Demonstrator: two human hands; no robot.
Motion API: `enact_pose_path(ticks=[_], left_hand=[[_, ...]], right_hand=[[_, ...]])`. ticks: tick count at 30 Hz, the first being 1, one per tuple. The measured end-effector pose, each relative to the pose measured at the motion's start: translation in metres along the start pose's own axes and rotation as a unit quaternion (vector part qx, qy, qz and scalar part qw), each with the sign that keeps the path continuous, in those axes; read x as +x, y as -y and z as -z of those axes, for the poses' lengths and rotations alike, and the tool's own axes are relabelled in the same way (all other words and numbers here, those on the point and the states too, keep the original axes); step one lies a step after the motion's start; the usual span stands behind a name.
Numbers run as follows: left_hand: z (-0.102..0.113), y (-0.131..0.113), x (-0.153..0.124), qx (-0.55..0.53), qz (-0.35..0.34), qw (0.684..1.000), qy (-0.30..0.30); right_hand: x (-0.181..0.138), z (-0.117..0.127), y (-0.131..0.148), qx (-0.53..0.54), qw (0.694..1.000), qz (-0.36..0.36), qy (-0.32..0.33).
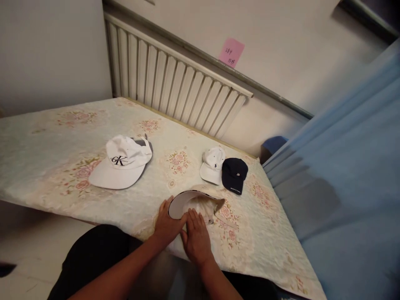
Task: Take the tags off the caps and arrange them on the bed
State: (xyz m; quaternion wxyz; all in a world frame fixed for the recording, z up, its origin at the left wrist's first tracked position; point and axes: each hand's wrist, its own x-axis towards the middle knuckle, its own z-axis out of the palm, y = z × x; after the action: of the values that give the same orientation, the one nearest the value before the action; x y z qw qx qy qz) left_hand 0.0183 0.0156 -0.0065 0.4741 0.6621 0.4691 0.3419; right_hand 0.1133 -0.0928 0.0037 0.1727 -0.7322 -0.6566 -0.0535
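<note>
A beige baseball cap [203, 205] lies tipped near the front edge of the flower-patterned bed cover, its hollow underside facing me. My left hand [167, 224] grips the left end of its brim, thumb on the near side. Close beside it, my right hand [197, 239] reaches into the hollow, the fingers stretched out flat against the cap's inside. Beyond the hands sit a small white cap [213, 161] and a navy cap [235, 173], side by side. Off to the left rests a white cap with black CK lettering [123, 160]; something dark grey shows behind it.
The floral cover [178, 137] spreads over a bed-like surface. A white radiator [178, 79] runs along the far wall. A pink paper note [231, 52] is stuck above it. Blue curtain [350, 166] hangs at the right, with a dark blue object [274, 145] partly behind it.
</note>
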Motion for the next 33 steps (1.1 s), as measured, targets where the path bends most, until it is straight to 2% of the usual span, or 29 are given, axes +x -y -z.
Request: enact_pose_path(ticks=[2, 5, 11, 19, 33], left_hand=[[-0.001, 0.002, 0.001, 0.034, -0.034, 0.998, -0.031], [-0.001, 0.003, 0.004, 0.073, -0.094, 0.992, -0.038], [-0.001, 0.004, 0.010, 0.122, -0.122, 0.984, -0.049], [0.005, 0.006, 0.021, 0.168, -0.202, 0.964, -0.040], [0.024, 0.008, 0.032, 0.278, -0.216, 0.936, -0.034]], right_hand=[[0.000, 0.000, 0.000, -0.008, 1.000, 0.001, 0.003], [0.000, -0.001, -0.002, -0.020, 1.000, 0.004, 0.003], [-0.001, -0.003, -0.002, -0.032, 0.999, 0.002, 0.005], [-0.002, -0.007, -0.004, -0.028, 1.000, 0.003, 0.000], [-0.005, -0.008, -0.006, -0.043, 0.999, 0.005, -0.005]])
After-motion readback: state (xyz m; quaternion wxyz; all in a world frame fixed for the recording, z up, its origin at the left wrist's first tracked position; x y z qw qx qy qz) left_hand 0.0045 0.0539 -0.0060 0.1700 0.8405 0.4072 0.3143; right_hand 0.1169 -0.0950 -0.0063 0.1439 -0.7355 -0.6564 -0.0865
